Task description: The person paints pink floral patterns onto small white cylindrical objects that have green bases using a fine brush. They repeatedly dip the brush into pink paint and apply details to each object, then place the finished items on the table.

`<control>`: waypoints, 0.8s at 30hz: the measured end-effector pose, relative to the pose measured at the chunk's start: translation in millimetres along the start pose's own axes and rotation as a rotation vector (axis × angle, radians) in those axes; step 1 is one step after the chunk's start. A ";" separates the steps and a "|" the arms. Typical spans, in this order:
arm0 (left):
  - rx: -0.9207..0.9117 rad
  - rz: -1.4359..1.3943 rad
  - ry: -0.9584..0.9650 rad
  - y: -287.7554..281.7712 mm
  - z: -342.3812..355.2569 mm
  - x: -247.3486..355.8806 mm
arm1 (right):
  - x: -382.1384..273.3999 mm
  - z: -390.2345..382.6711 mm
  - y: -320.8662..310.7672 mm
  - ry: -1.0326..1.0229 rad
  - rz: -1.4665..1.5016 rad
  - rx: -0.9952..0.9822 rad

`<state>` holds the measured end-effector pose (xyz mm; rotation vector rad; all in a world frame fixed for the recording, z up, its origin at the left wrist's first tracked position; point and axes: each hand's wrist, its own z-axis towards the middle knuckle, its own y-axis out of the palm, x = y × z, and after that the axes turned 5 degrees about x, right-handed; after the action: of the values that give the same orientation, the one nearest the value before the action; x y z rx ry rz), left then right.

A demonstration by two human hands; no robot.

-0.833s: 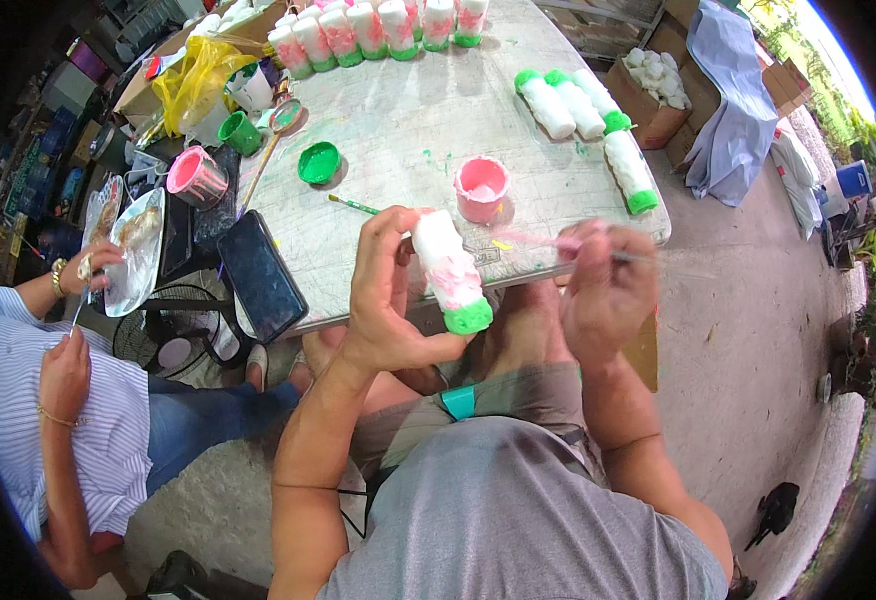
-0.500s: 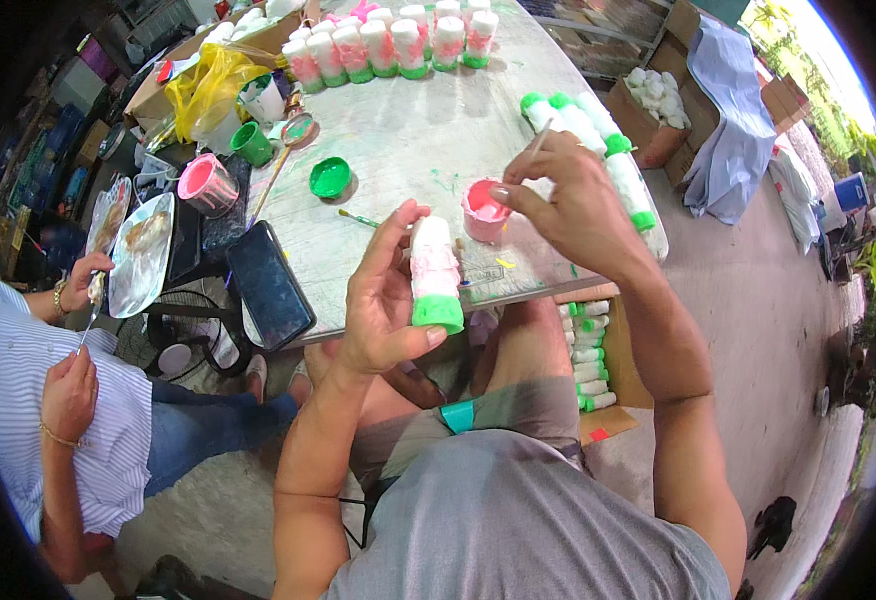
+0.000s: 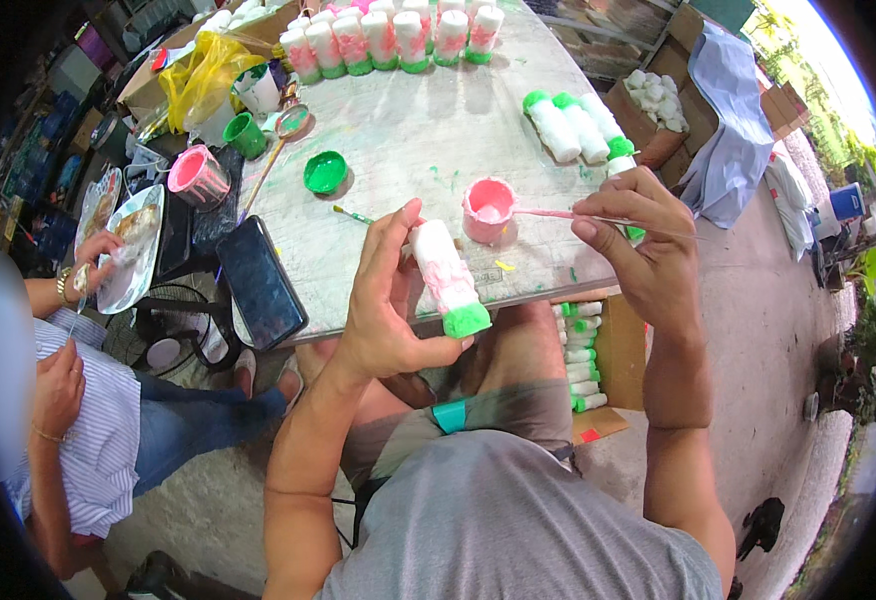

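My left hand point(image 3: 373, 315) is closed around a painted cylinder point(image 3: 448, 280), tilted, with a white top, a rough pink middle and a green end, over the table's near edge. The fingers of my right hand point(image 3: 643, 250) pinch a thin paintbrush point(image 3: 548, 212) by its handle. Pink paint coats the brush end, which lies level at the rim of a small pink paint cup point(image 3: 486, 222). That cup stands between my hands, with pink paint inside. Left of it are a cup of green paint point(image 3: 325, 175) and another brush point(image 3: 352, 214) lying flat.
Painted cylinders point(image 3: 413, 50) stand in rows at the table's far end; white-and-green ones point(image 3: 556, 130) lie far right. A phone point(image 3: 258, 285) and pink paint can point(image 3: 198, 182) sit left. An open box point(image 3: 618, 350) of cylinders is below the table. A person's hand point(image 3: 98, 255) reaches a plate point(image 3: 130, 275).
My right hand has moved right and down from above the pink cup, the brush now stretched level from its rim. In my left hand the cylinder tilts more, its green end toward the right.
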<state>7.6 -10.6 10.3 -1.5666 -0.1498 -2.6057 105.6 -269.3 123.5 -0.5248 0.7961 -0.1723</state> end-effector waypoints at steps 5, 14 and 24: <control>-0.040 0.144 0.109 1.5 2.8 3.0 | 25.9 -22.1 32.2 0.092 0.174 0.292; -0.015 0.147 0.134 2.1 0.7 -3.0 | 38.5 -55.5 39.4 0.174 0.208 0.451; -0.107 0.202 0.121 -3.1 -3.6 -5.1 | 5.1 -88.4 65.1 -0.025 0.556 0.338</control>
<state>6.5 -7.9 4.0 -1.3688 0.1508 -2.5765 42.5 -248.9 35.8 0.0233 0.8392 0.2118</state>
